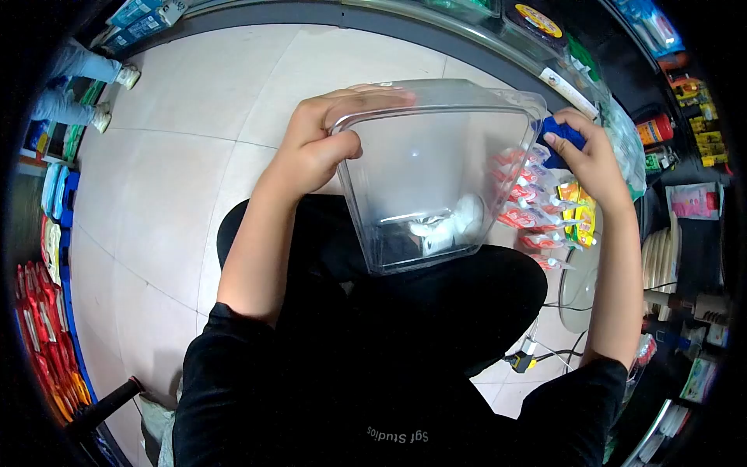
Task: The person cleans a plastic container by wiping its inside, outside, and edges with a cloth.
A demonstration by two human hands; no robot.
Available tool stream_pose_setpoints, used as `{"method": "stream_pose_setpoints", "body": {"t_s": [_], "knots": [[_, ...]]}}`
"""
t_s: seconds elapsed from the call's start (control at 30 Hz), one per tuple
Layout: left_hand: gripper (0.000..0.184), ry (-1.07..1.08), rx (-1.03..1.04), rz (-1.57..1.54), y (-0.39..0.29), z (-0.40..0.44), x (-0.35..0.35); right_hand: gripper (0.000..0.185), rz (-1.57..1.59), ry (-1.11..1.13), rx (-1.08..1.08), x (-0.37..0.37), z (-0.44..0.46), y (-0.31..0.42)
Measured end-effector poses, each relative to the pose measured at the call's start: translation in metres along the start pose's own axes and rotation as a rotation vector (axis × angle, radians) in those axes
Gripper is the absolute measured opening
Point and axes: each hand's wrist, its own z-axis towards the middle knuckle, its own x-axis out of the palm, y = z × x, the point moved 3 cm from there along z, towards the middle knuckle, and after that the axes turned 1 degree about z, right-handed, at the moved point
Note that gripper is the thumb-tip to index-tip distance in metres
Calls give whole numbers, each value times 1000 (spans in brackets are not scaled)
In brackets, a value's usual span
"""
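Note:
A clear plastic bin (405,167) is tilted above my lap. My left hand (315,144) grips its left side, thumb over the rim and fingers along the far wall. On the right, my right hand (587,159) pinches a bunched blue cloth (562,138) against or close beside the bin's right wall; exact contact is hard to tell. Something white (455,226) shows through the lower part of the bin, and I cannot tell whether it lies inside or behind.
Several red-and-white pouches (537,206) and a yellow packet (580,214) are to the right of the bin. Cables and a plug (520,360) lie on the floor by my right knee. Stocked shelves (685,233) line the right. Red packets (47,335) fill the left; another person's legs (82,66) are upper left.

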Motion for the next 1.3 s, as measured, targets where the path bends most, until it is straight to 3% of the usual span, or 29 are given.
{"method": "stream_pose_setpoints", "body": {"t_s": [0.1, 0.17, 0.23, 0.3, 0.33, 0.4, 0.43, 0.5, 0.53, 0.6, 0.7, 0.77, 0.83, 0.87, 1.17, 1.3], "knots": [[59, -21, 6, 11, 3, 0, 1, 22, 76, -210, 278, -11, -5, -7], [57, -37, -20, 19, 2, 0, 2, 24, 45, -378, -74, -19, 1, 14], [56, -47, -37, 26, 2, 2, 4, 23, 128, -424, -75, -18, 3, 42], [56, -44, 48, 75, 3, 4, 6, 21, 32, -340, -150, -7, 7, 78], [56, -41, 45, 76, 3, 4, 9, 20, -124, -339, -467, -1, 15, 98], [52, -68, 48, 39, 2, 3, 11, 26, -276, -175, -609, 19, 22, 127], [52, -64, 46, 41, -2, 2, 11, 20, -252, -161, -712, 35, 26, 150], [46, -46, -186, 6, -5, -3, 9, 20, -645, -85, -804, 48, 33, 178], [46, -49, -187, 7, -4, -3, 8, 20, -773, -59, -837, 55, 36, 187], [29, -129, -150, -50, -3, -4, 7, 22, -641, 35, -705, 67, 45, 185], [29, -98, -121, -34, -7, -5, 5, 21, -276, 153, -660, 73, 53, 176], [32, -98, -149, -56, -1, -6, 5, 26, -225, 151, -658, 74, 51, 174], [41, -26, 85, 137, 0, -4, 7, 28, -183, 227, -566, 67, 49, 168], [41, -28, 83, 132, 0, -3, 6, 28, -184, 233, -564, 63, 48, 163], [48, -30, 187, 160, 5, 2, 8, 28, -415, 100, -366, 9, 39, 108], [49, -71, 72, 56, 6, -2, 1, 32, -917, -214, -104, -21, 31, 72]]}}
